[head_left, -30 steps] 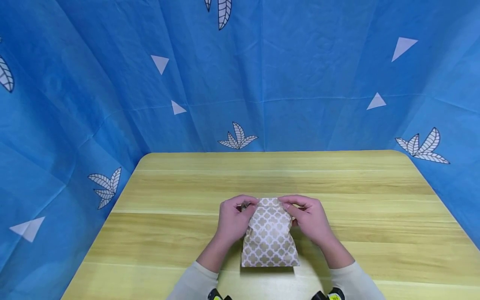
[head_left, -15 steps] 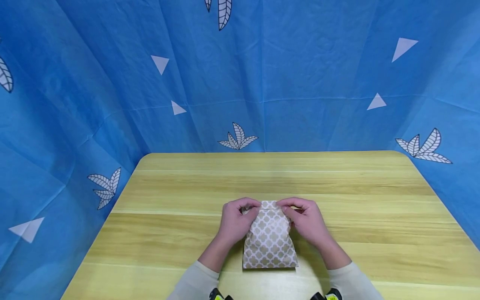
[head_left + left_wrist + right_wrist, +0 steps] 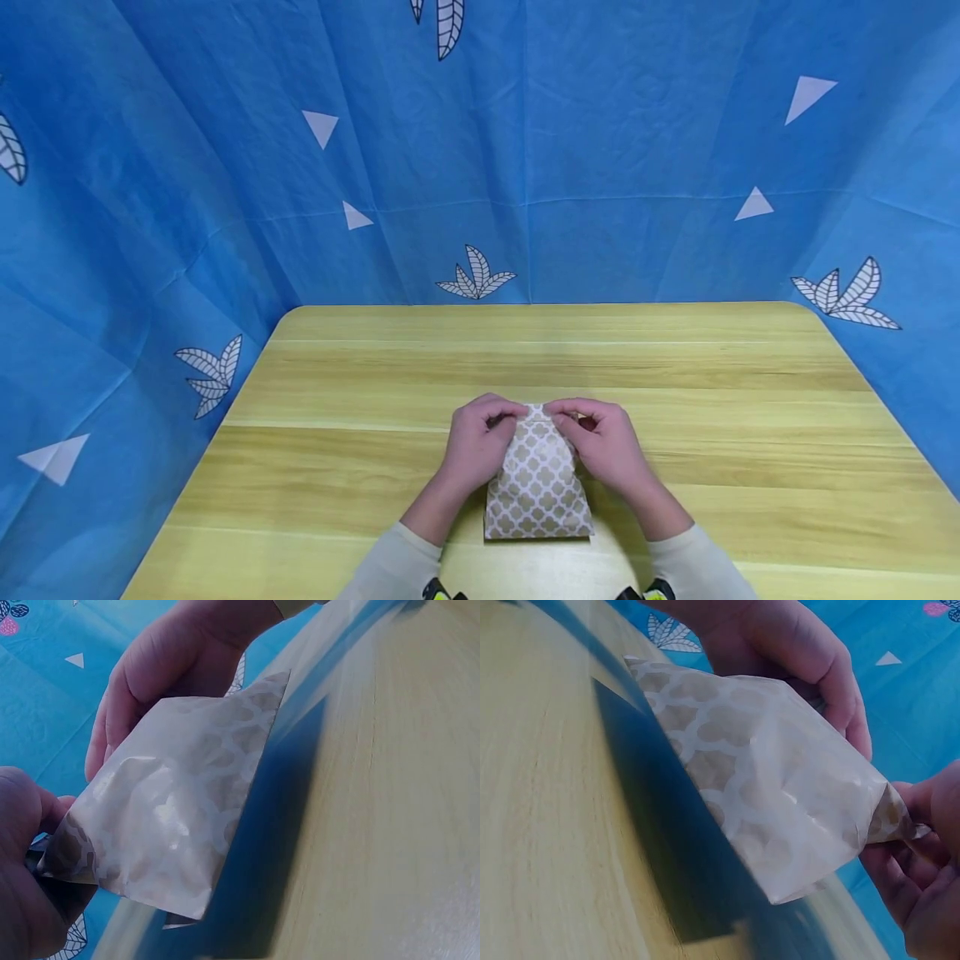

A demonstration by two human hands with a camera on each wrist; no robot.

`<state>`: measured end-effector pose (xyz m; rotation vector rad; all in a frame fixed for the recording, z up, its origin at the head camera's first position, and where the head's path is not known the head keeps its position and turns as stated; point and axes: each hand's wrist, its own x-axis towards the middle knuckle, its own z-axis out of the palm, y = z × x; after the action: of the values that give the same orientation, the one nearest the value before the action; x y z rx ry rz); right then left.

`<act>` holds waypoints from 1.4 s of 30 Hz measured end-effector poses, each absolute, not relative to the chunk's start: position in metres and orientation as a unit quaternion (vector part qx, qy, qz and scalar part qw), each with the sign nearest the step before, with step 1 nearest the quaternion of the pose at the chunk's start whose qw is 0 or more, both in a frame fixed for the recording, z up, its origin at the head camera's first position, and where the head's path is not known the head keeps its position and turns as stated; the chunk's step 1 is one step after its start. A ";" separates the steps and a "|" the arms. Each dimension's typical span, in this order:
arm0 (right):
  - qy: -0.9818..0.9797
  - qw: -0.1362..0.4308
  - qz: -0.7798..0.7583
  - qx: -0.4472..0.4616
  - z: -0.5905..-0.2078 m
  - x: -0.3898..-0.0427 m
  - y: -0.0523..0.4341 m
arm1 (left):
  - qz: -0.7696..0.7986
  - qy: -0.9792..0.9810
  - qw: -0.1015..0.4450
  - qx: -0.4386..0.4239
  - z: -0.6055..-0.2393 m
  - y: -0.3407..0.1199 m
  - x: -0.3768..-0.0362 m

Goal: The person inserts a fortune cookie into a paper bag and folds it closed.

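A paper bag (image 3: 538,483) with a tan and white lattice pattern stands in front of me, its top folded over into a narrow band. My left hand (image 3: 480,442) pinches the left end of that fold between thumb and fingers. At the other end, my right hand (image 3: 603,437) pinches the fold the same way, the fingertips of both hands close together. In the left wrist view the bag (image 3: 165,802) looks creased and bulges at its side. The right wrist view shows the bag's folded corner (image 3: 889,817) in the right fingers. What is inside is hidden.
A light wooden table (image 3: 337,400) lies under the bag and runs out to both sides. Behind it and at the left and right hangs a blue cloth (image 3: 600,150) with white leaves and triangles.
Both hands have slid inward along the folded top, so less of the band shows between them. The top has come slightly nearer to me. Both hands kept hold of the bag.
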<state>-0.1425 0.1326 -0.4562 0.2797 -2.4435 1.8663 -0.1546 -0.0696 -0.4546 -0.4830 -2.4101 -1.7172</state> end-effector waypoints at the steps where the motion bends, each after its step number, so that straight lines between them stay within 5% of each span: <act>1: -0.791 0.021 0.606 0.083 -0.456 -0.143 0.133 | -0.572 -0.802 0.069 -0.157 -0.455 -0.070 -0.155; 15: -0.748 -0.047 0.662 0.003 -0.454 -0.147 0.137 | -0.597 -0.798 0.039 -0.075 -0.463 -0.074 -0.161; 42: -0.759 -0.074 0.646 -0.046 -0.486 -0.169 0.138 | -0.531 -0.846 0.015 -0.036 -0.490 -0.073 -0.183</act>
<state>-0.1685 0.1378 -0.4857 -0.1516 -2.5022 2.1294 -0.1828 -0.0734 -0.4904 -0.1134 -2.6332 -1.6529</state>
